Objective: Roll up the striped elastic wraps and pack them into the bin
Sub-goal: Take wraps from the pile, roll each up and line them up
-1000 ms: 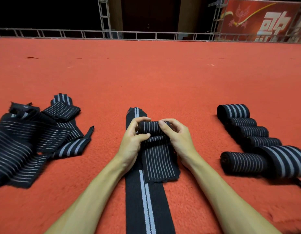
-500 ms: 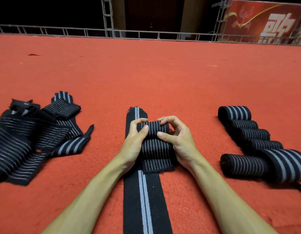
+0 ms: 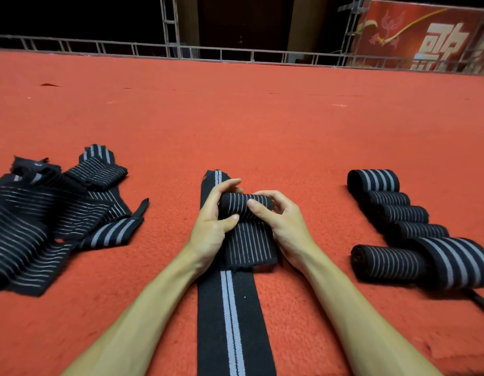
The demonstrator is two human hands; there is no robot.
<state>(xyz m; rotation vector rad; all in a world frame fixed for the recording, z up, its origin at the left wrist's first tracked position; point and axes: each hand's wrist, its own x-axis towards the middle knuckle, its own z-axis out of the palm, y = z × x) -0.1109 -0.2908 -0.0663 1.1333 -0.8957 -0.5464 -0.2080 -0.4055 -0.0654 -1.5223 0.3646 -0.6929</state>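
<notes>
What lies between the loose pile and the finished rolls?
Head view: left hand and right hand grip a half-rolled wrap on a long flat wrap; red carpet either side.

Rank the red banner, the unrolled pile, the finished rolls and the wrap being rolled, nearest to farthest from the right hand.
1. Wrap being rolled: gripped by the right hand.
2. Finished rolls: on its right.
3. Unrolled pile: far left.
4. Red banner: back right, far off.
</notes>
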